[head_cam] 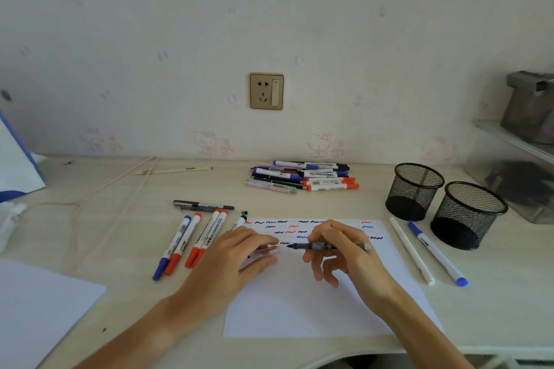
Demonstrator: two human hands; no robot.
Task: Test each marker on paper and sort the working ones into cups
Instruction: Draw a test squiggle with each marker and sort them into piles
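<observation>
Desk | right hand grips black pen | left hand pinches clear cap beside tip

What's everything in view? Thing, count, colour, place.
Test paper: one, white with squiggles, centre.
Mesh cups: two, black, right, look empty.
Marker pile: count unclear, mixed colours, back centre.
Marker row: about seven, blue, red and black, left of paper.
Two markers: white and blue-capped, right of paper.
Spare sheet: one, white, near left.
Wall socket: one, gold.
Black pen: one, uncapped, in right hand.
Left hand: holds a clear cap.
Right hand: grips pen.
</observation>
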